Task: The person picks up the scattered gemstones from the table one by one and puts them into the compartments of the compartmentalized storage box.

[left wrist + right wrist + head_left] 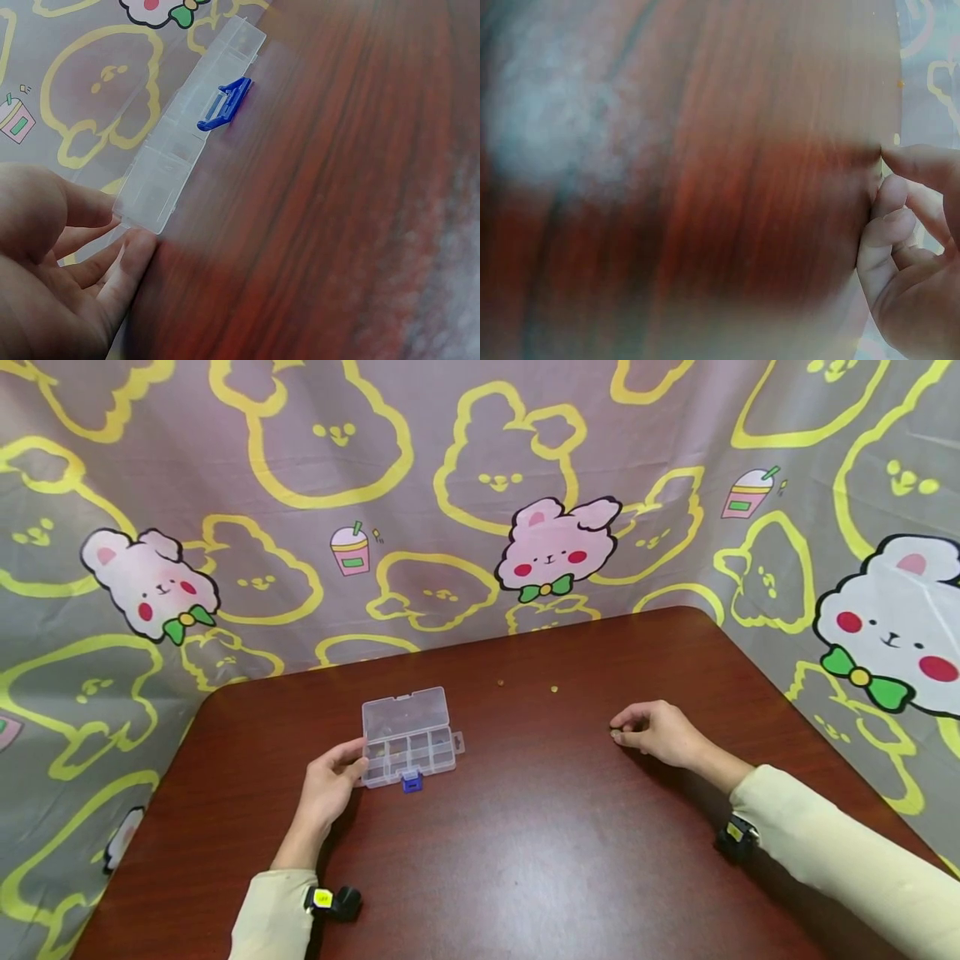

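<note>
My left hand grips the left end of a clear plastic compartment box, its thumb at the front corner. The lid stands raised at the back, and a blue latch hangs at the front. A few tiny pieces show in the left compartments, too small to make out. Over on the right, my right hand touches the tabletop and pinches a small, dull yellowish piece between thumb and forefinger. In the right wrist view that piece is mostly hidden by the fingertips.
Two tiny yellowish pieces, one brownish and one brighter, lie toward the back of the brown wooden table. A patterned curtain hangs behind the table and along its sides.
</note>
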`<action>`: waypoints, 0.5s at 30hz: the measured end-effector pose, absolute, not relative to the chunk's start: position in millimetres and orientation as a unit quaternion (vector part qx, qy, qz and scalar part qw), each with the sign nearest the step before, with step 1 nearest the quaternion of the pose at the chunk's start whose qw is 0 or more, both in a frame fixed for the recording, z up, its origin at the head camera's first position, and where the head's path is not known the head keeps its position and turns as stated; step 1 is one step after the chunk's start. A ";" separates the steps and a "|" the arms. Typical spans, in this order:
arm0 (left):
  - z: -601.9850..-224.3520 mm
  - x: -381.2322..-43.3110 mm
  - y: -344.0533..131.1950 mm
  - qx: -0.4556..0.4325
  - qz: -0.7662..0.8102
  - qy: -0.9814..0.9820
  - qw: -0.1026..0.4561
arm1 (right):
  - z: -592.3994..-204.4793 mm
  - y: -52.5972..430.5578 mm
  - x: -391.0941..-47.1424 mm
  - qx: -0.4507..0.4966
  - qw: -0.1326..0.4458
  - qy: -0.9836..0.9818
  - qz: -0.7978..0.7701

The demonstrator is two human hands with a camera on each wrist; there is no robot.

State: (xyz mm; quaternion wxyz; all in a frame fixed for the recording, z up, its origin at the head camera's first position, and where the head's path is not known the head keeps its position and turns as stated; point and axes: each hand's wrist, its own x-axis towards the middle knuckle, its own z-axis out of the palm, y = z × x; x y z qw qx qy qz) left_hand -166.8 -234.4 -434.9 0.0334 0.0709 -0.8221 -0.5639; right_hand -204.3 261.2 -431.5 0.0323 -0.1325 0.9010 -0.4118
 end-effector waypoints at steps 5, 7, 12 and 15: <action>-434.1 -166.7 -235.2 0.070 -0.570 -0.818 0.033 | -428.5 261.0 -203.8 -0.146 0.029 0.902 -0.405; -433.4 -166.8 -235.2 0.071 -0.569 -0.819 0.030 | -427.9 261.1 -203.2 -0.150 0.027 0.903 -0.401; -433.9 -167.0 -235.2 0.072 -0.566 -0.821 0.027 | -429.4 261.9 -203.1 -0.149 0.025 0.906 -0.394; -435.3 -167.0 -235.1 0.073 -0.566 -0.821 0.028 | -430.4 262.6 -202.2 -0.150 0.025 0.906 -0.396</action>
